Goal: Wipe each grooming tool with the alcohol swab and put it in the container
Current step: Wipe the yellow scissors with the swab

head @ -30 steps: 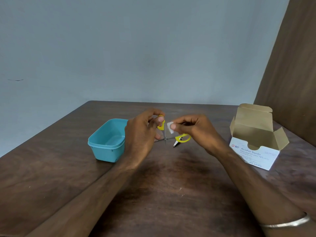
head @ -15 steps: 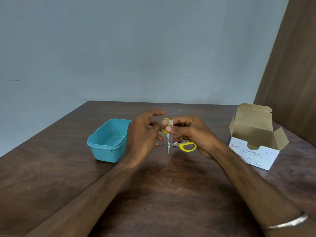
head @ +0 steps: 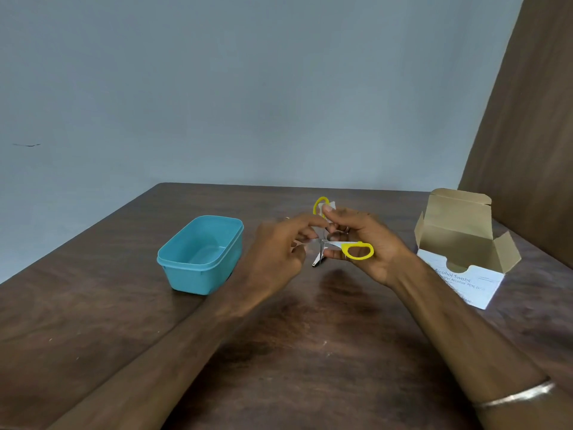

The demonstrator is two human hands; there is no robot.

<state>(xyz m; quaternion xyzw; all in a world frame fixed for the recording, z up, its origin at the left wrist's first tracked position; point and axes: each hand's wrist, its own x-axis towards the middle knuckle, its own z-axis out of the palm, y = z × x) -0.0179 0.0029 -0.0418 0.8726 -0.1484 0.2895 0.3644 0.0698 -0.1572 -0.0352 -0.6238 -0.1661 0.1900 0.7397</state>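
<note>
Teal container [head: 198, 259]: open-topped, rectangular, set on the dark wooden worktop [head: 93, 321] at the left; nothing is seen inside it.

Left hand [head: 276, 252]: held above the worktop just right of the container, blurred; its fingers [head: 305, 226] are curled toward the scissors' pivot, but whether anything is pinched cannot be told.

Scissors [head: 356, 250]: small, yellow-handled, blades spread apart, held above the worktop between the two hands. One handle loop is raised behind the right thumb; the other lies against the right palm.

White swab [head: 329, 206]: a small piece is seen at the right thumb tip, beside the upper loop.

Metal tool [head: 318, 260]: small, lying below the scissors; its kind cannot be told.

Right hand [head: 366, 243]: fingers closed round the scissors; a metal bangle [head: 514, 397] is worn on the wrist.

Cardboard box [head: 465, 259]: flaps open, printed "Alcohol Swabs", standing at the right, well apart from the hands.
</note>
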